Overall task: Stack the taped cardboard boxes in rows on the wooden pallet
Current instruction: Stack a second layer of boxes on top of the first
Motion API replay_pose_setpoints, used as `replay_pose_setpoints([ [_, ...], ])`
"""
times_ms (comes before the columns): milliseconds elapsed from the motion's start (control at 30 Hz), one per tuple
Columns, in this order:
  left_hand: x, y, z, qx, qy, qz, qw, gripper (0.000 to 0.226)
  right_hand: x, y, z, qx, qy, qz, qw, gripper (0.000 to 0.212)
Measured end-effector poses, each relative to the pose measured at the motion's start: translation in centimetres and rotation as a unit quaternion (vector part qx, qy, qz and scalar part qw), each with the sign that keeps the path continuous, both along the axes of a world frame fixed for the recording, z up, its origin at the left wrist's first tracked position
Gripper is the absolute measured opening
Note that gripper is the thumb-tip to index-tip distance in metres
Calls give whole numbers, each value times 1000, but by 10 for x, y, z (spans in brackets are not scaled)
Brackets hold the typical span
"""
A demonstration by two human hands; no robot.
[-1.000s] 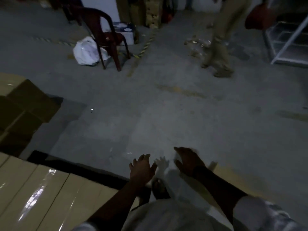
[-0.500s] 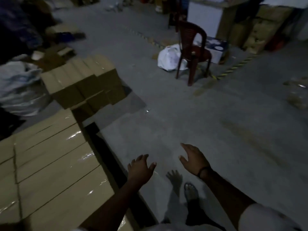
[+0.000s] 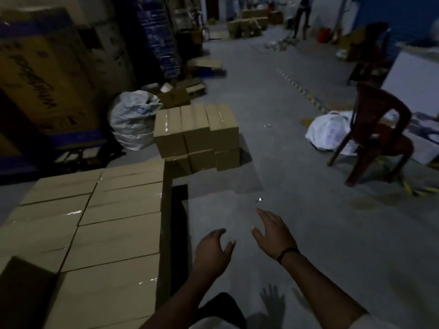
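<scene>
Both hands hang in the air over the grey floor (image 3: 308, 198), and neither holds anything. The left hand (image 3: 212, 251) is relaxed, palm down, with its fingers loosely spread. The right hand (image 3: 273, 236) is just beside it, a little further forward, with its fingers straight and apart; a dark wristband (image 3: 286, 254) sits on its wrist.

The big block of taped boxes (image 3: 114, 233) lies to the left of the hands, packed edge to edge in rows, with tape glinting on the flat tops. Whatever it rests on is hidden in the dark. A narrow black gap (image 3: 178, 222) runs along its right side, between the block and the left hand.

Ahead of the hands, past a stretch of floor, stands a smaller pile of boxes (image 3: 197, 134), three across and two layers high, close to the far corner of the block. A white sack (image 3: 133, 119) slumps just left of this pile, and loose flattened cardboard (image 3: 180, 93) lies behind it. A large printed carton (image 3: 42, 74) and a tall stack of blue cartons (image 3: 161, 36) fill the left background.

On the right, well apart from the boxes, a red plastic chair (image 3: 377, 134) stands with a white bag (image 3: 327, 131) on the floor beside it. Striped floor tape (image 3: 301, 91) runs past towards more cartons and a person standing far off (image 3: 300, 17)
</scene>
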State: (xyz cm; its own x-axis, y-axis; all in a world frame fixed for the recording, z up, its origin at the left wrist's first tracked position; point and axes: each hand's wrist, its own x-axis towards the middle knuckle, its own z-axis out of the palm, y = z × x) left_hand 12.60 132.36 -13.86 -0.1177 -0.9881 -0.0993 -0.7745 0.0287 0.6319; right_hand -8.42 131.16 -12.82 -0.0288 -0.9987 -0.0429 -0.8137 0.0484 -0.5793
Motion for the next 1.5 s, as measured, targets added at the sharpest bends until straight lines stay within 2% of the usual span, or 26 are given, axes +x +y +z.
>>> replay_pose_setpoints([
  [267,2,-121,-18,-12,38,76,996,55,-12,-148,-13,11,3,34,999,60],
  [467,18,-238,-47,23,74,127,989,54,-2,-278,-31,41,16,67,997,62],
  [767,40,-420,-41,43,46,82,995,52,4,-453,-32,71,-24,15,997,64],
  [1000,13,-572,-47,41,23,70,996,50,-19,-596,-49,80,-37,2,996,63],
  [1267,-37,-752,-40,71,6,102,992,52,-62,-790,-56,106,-29,54,992,64],
  [1500,-61,-879,-34,99,0,128,987,51,-91,-922,-47,122,-11,79,989,62],
])
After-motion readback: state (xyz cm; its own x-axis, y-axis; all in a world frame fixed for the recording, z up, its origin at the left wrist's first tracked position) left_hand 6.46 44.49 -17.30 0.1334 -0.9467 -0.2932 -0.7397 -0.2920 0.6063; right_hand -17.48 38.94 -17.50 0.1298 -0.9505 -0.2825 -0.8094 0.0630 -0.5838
